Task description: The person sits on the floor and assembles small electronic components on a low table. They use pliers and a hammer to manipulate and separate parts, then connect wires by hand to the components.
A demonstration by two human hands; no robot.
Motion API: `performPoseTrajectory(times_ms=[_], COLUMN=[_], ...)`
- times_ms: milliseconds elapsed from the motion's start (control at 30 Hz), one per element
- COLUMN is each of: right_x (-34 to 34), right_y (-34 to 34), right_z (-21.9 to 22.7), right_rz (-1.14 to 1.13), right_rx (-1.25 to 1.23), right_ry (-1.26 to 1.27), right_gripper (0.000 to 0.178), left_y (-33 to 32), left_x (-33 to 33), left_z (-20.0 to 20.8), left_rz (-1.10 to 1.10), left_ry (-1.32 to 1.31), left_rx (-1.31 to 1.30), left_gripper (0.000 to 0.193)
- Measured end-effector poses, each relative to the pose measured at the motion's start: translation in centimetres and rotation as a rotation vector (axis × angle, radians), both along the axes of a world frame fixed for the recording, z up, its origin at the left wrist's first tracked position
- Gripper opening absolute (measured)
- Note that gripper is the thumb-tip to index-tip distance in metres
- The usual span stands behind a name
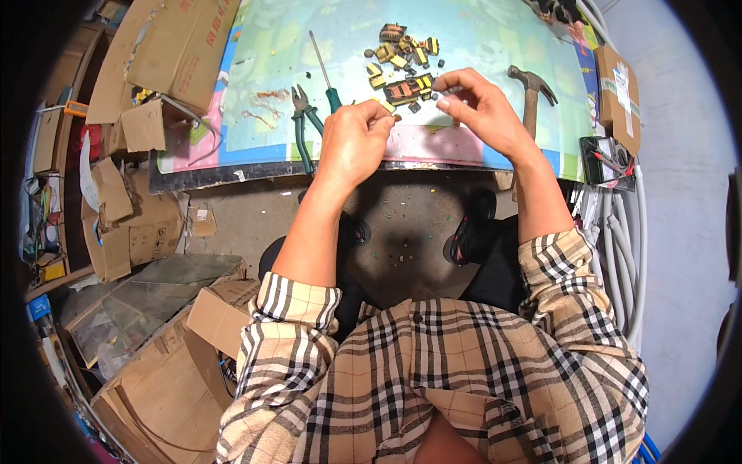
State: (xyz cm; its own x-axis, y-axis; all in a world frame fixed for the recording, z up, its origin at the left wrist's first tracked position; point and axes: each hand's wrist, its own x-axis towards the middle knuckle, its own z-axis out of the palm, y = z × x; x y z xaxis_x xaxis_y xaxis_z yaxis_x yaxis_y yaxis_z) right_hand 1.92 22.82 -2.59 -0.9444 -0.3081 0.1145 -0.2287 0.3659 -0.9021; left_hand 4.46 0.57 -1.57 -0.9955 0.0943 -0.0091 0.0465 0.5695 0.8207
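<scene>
My left hand [352,141] is closed in a pinch above the table's near part. A small piece shows at its fingertips, too small and covered to name. My right hand [488,116] hovers just right of the parts, thumb and forefinger apart. Between the hands lies a black, yellow and orange block-shaped part [408,90]. Beyond it sits a loose pile of small yellow and black parts [402,56] that look like electrical components. A screwdriver [319,60] with a teal handle lies behind my left hand. Teal-handled pliers [300,124] rest left of that hand, jaws pointing away.
A claw hammer [532,97] lies at the right of the covered table [464,143]. Thin copper-coloured strands [267,107] lie on the left. Cardboard boxes [182,58] crowd the left side. A carton [617,100] and a black tray with red leads [610,161] flank the right edge.
</scene>
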Motion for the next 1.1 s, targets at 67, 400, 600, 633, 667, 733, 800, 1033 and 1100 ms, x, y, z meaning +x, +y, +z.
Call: performPoseTrajectory(times_ms=[67,400,600,633,667,733,800,1033,1100], right_x=[0.1,1.8,1.9,1.9,1.9,1.9,1.9,1.1,1.1], right_y=[-1.0,-3.3,-3.4,-3.2,-3.2,-3.2,-3.3,-2.5,-2.5], right_z=[-0.1,-0.3,0.1,0.1,0.0,0.0,0.1,-0.5,-0.1], right_rz=[0.016,0.070,-0.023,-0.020,-0.013,0.000,0.016,-0.140,-0.013], right_rx=[-0.028,0.304,0.313,0.302,0.286,0.259,0.235,0.196,0.260], right_ry=[0.159,0.328,0.409,0.383,0.358,0.331,0.326,0.189,0.178], right_gripper=[0.021,0.013,0.011,0.011,0.011,0.012,0.011,0.012,0.013], left_y=[0.2,1.0,1.2,1.2,1.0,0.9,0.9,1.0,0.1], left_x=[0.1,0.2,0.2,0.1,0.0,0.0,0.2,-0.2,-0.5], left_z=[0.2,-1.1,-0.5,0.0,0.3,0.4,0.3,0.2,-0.3], left_rz=[-0.018,0.032,-0.023,-0.045,-0.062,-0.079,-0.089,-0.173,-0.051], left_ry=[-0.015,0.020,0.108,0.073,0.039,0.034,0.051,0.036,0.013], left_rx=[-0.021,-0.001,-0.086,-0.067,-0.053,-0.075,-0.086,0.042,0.106], left_gripper=[0.016,0.013,0.012,0.012,0.012,0.012,0.012,0.012,0.013])
